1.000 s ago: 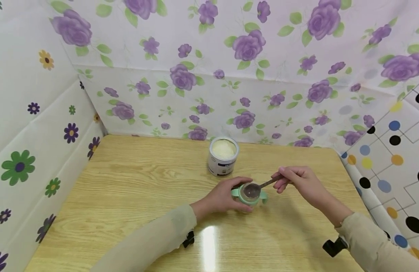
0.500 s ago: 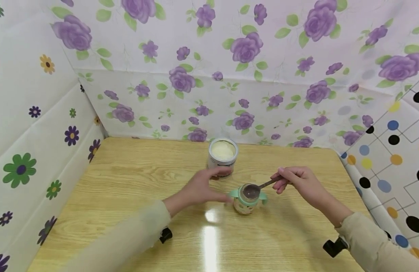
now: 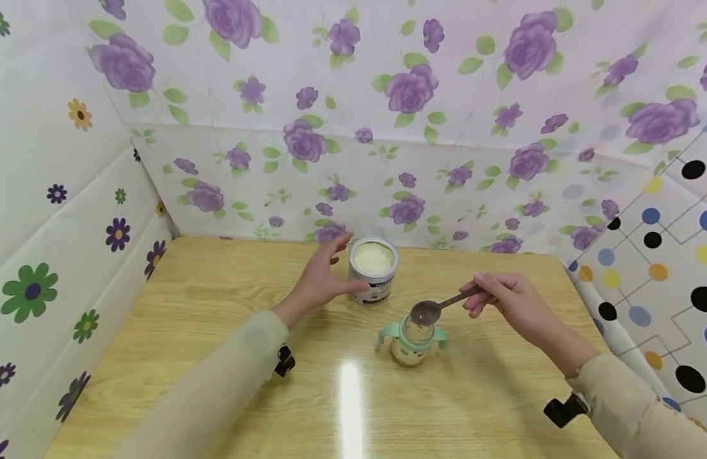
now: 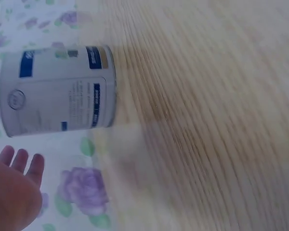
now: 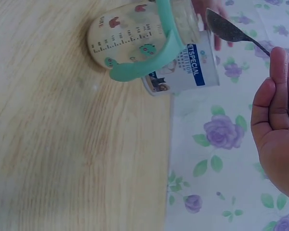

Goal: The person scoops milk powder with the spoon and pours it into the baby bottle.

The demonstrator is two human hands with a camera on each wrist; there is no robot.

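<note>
My right hand point(image 3: 510, 309) pinches the handle of a metal spoon point(image 3: 426, 313), whose bowl hangs over the mouth of a baby bottle point(image 3: 410, 350). The bottle has mint-green side handles, no lid on top, and printed measuring marks point(image 5: 130, 36) in the right wrist view; pale contents show inside. Behind it stands an uncovered tin point(image 3: 373, 280) filled with cream-coloured powder point(image 3: 373, 257). My left hand point(image 3: 321, 271) is at the tin's left side, fingers and thumb spread, the thumb overlapping the tin's front in the head view. In the left wrist view the fingers point(image 4: 36, 168) appear beside the tin.
Both things stand on a wood-grain table point(image 3: 227, 306). A flowered sheet point(image 3: 244, 172) hangs along the back edge, with a daisy-patterned sheet point(image 3: 72, 255) on the left and a dotted one point(image 3: 651, 274) on the right.
My left hand has let go of the bottle and moved left and back to the tin. The right hand stays nearly in place, with the spoon now slightly higher over the bottle.
</note>
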